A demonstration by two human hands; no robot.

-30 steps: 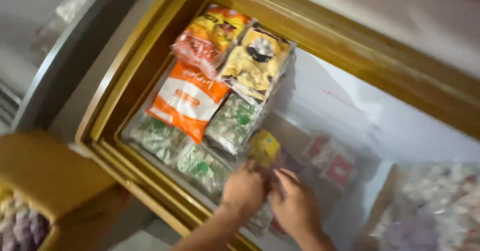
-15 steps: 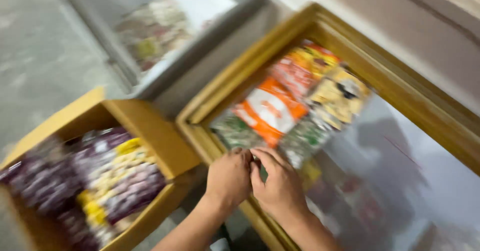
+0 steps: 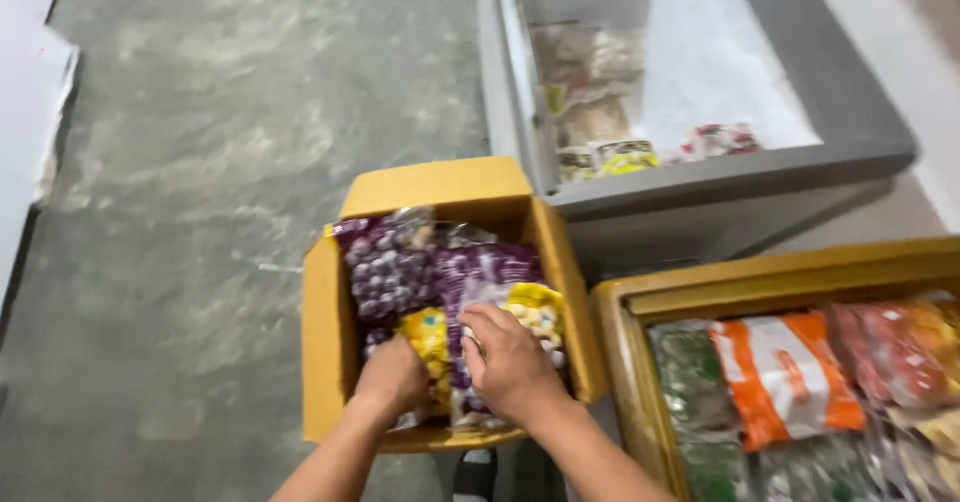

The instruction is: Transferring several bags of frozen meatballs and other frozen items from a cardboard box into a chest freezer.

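Both hands have left the rim of the wood-framed freezer and now sit inside the yellow cardboard box on the grey floor. Left hand presses down among the packets, its fingers buried between a yellow packet and the box wall, so I cannot tell whether they are together or apart. Right hand lies on top of a purple-and-yellow snack packet, fingers curled together over its upper edge. Purple packets fill the back of the box. Just right of the box, the wood-framed freezer holds an orange packet and green ones. Behind stands an open grey chest freezer with a few bags inside
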